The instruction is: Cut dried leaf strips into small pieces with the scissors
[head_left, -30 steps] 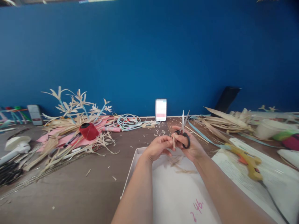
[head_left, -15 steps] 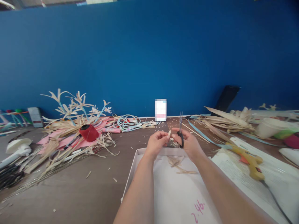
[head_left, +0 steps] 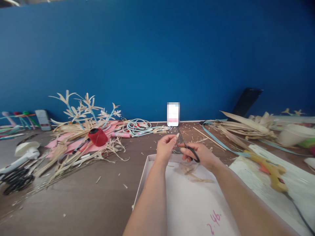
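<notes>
Between the thumb and fingers of my left hand (head_left: 166, 147) is a small pale piece of dried husk (head_left: 177, 135). My right hand (head_left: 200, 154) grips scissors (head_left: 191, 151) by their black handles. Their blades point up and to the left, close beside the husk piece; whether they touch it I cannot tell. Both hands are over the far edge of a white shallow box (head_left: 187, 203), which has pink handwriting inside. A few thin husk strips (head_left: 197, 177) lie in the box.
Husk flowers on blue stems (head_left: 91, 111) and a red thread spool (head_left: 97, 136) stand at left among dried strips. A yellow glue gun (head_left: 273, 170) lies on paper at right. A phone (head_left: 173, 114) leans against the blue wall; black-handled scissors (head_left: 17, 180) lie far left.
The scissors have swung from upright to a leftward slant, bringing the blades close to the husk piece. My right hand has turned with them. The view has shifted slightly left.
</notes>
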`<state>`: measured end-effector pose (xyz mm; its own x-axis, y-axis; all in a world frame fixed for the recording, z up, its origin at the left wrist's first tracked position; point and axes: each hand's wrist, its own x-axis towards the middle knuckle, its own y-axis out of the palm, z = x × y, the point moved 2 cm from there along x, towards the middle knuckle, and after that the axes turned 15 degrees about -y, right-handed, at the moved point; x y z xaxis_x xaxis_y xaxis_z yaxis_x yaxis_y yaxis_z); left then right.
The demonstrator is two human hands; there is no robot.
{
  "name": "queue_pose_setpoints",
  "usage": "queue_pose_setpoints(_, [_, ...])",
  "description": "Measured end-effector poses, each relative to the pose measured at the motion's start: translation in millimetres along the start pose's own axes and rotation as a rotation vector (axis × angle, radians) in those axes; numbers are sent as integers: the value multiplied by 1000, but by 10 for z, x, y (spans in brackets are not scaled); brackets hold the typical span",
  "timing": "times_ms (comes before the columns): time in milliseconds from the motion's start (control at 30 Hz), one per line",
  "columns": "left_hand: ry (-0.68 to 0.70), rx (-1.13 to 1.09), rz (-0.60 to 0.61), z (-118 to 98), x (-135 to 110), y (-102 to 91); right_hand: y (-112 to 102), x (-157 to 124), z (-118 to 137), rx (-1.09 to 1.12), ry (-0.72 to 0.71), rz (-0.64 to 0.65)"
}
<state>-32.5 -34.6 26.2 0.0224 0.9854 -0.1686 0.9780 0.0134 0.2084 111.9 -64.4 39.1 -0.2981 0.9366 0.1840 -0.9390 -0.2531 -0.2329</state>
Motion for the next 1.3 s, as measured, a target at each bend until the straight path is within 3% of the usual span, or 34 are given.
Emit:
queue_pose_setpoints(467, [6,16,4,10,12,12,28,8,11,-56,7,-1])
queue_pose_setpoints(767, [85,24,-53,13,32,-8,35,23,-29,-78,-12,-4])
queue_pose_setpoints(1300, [29,-30,-41,7,23,-17,4,14,-75,-34,-9,16])
